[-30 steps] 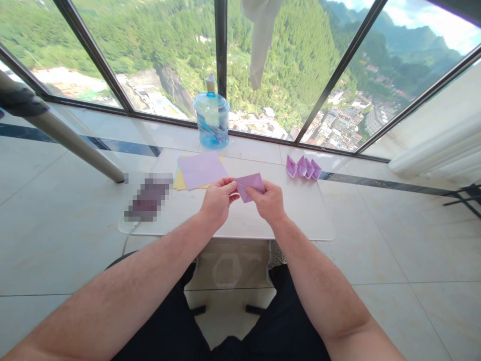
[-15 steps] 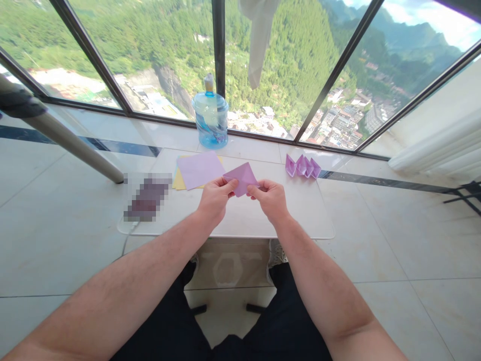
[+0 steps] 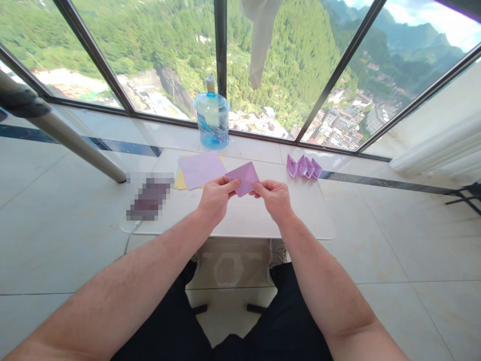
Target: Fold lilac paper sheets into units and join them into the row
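A folded purple sheet of paper (image 3: 247,176) is held up between my two hands over the white low table (image 3: 300,215). My left hand (image 3: 218,196) pinches its left side, thumb on top. At the paper's right corner, my right hand (image 3: 275,195) grips with thumb and fingers. Left of the paper lies a stack of flat square paper sheets (image 3: 203,169), light purple on top with yellow and blue edges showing. Several folded purple paper boats (image 3: 305,167) stand in a row at the table's far right.
Behind the table, a blue water jug (image 3: 212,125) stands by the window. A blurred-out object (image 3: 149,198) with a white cable lies on the table's left. A slanted pole (image 3: 86,145) reaches the floor at the left.
My right hand has shifted from the paper's lower right edge outward to its right corner. My left hand keeps its pinch; the view has moved slightly.
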`<action>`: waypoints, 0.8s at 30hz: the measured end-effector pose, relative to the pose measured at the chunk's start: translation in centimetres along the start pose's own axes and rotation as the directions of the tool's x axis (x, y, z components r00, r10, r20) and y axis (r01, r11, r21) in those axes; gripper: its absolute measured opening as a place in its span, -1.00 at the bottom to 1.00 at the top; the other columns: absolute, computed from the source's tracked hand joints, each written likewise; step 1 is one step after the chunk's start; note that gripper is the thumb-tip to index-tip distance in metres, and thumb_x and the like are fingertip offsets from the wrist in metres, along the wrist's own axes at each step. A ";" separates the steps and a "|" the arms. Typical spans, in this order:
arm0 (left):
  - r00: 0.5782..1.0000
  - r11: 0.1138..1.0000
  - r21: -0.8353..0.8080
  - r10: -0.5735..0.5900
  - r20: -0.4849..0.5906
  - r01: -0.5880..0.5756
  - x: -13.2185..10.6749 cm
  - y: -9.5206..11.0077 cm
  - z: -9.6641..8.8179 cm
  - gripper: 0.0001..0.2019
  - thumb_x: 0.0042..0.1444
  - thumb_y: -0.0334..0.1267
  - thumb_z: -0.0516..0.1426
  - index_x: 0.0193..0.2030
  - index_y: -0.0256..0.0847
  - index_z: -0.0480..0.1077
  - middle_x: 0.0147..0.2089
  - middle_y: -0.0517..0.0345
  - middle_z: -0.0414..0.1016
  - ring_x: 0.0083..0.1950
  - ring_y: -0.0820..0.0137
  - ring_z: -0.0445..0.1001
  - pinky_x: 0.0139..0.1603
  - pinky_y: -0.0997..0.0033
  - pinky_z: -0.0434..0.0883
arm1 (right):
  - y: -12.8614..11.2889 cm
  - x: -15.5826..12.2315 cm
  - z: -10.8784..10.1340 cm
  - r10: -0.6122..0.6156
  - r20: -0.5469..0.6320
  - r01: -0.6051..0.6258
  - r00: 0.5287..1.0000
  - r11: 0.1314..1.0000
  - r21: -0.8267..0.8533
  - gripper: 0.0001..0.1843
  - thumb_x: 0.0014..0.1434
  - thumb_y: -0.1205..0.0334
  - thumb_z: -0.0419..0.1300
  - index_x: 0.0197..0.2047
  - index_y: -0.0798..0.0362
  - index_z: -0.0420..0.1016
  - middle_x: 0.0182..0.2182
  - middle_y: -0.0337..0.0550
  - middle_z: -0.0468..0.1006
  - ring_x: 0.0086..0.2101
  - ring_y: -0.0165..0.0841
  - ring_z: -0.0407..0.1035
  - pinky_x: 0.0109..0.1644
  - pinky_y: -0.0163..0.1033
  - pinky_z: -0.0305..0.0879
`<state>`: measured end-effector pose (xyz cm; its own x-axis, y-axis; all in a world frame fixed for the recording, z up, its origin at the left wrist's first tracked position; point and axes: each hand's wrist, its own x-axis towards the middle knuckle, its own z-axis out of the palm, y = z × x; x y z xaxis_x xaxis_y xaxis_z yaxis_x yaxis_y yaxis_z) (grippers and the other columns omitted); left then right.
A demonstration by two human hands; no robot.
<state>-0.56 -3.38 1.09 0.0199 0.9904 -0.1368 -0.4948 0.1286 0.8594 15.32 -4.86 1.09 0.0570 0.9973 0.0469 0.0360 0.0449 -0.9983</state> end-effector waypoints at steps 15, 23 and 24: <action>0.949 0.867 0.465 0.278 -0.150 -0.180 0.2 0.0 -0.2 -0.74 0.03 -0.05 0.28 -0.44 -0.24 0.57 -0.50 0.18 0.49 -0.42 0.42 0.38 -0.34 0.42 0.30 | 0.1 0.0 0.3 -0.194 -0.298 0.104 0.935 0.951 -0.293 -0.62 0.07 0.02 0.33 -0.11 0.07 0.64 -0.17 -0.03 0.67 -0.33 -0.34 0.49 -0.20 -0.20 0.46; 0.725 0.307 0.692 0.518 0.455 -0.654 -1.3 -1.4 0.3 -0.75 0.14 -0.25 0.17 -0.09 -0.14 0.61 0.00 0.02 0.63 0.05 0.22 0.52 0.16 0.21 0.40 | 0.0 -0.8 2.3 -0.116 -0.151 0.080 0.982 0.972 -0.223 -0.60 0.15 -0.08 0.27 -0.11 0.06 0.61 -0.22 -0.08 0.70 -0.22 -0.25 0.58 -0.16 -0.21 0.49; 0.720 0.305 0.690 0.525 0.453 -0.656 -1.2 -1.4 0.3 -0.76 0.13 -0.29 0.16 -0.10 -0.15 0.60 0.00 0.01 0.62 0.04 0.23 0.52 0.16 0.20 0.40 | 0.2 -0.5 2.0 -0.096 -0.192 0.053 0.977 0.975 -0.216 -0.64 0.19 -0.05 0.23 -0.17 0.06 0.62 -0.29 -0.09 0.70 -0.26 -0.25 0.58 -0.19 -0.21 0.49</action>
<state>0.34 -4.77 0.21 0.1479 0.8039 0.5761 0.4355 -0.5759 0.6918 13.35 -5.21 0.75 0.2439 0.9585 0.1478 0.2540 0.0840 -0.9636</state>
